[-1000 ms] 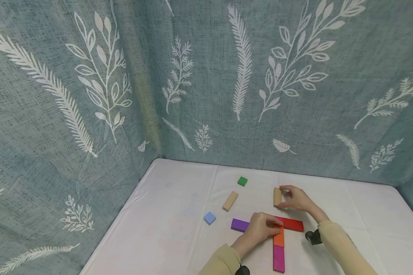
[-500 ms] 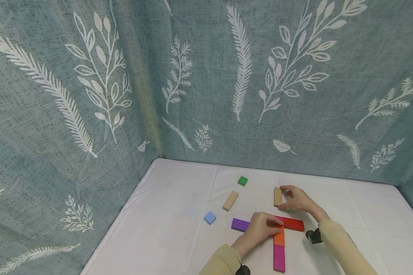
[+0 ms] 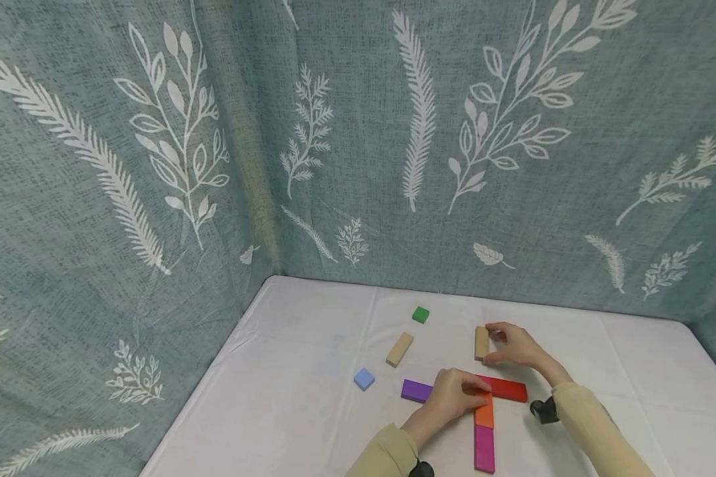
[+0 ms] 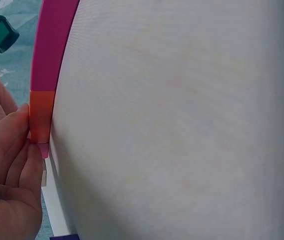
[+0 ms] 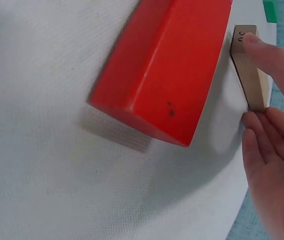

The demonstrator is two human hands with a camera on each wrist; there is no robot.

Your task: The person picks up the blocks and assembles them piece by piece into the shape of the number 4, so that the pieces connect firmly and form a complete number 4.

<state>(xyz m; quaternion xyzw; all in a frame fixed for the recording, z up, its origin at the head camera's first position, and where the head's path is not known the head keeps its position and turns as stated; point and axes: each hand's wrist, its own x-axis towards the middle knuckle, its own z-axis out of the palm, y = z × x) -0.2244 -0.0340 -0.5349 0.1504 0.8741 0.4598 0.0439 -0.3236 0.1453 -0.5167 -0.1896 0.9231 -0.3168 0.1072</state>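
With thumb and fingers, my left hand (image 3: 450, 396) holds the orange block (image 4: 41, 117). A magenta block (image 3: 484, 448) lines up with its near end; a pink block (image 4: 43, 150) peeks out at its far end, mostly hidden by the fingers. Farther back, my right hand (image 3: 516, 346) grips a plain wooden block (image 3: 481, 343) by its two ends; the right wrist view shows printed digits near the thumb. Between the hands lies a red block (image 3: 509, 389), reaching right from the pink one. A purple block (image 3: 416, 391) extends left, partly behind my left hand.
Left of the hands, a second wooden block (image 3: 400, 349) and a light blue square block (image 3: 364, 379) lie on the white table cloth (image 3: 286, 384). A green block (image 3: 420, 315) sits farther back. Patterned curtains (image 3: 358, 165) stand behind and left of the table.
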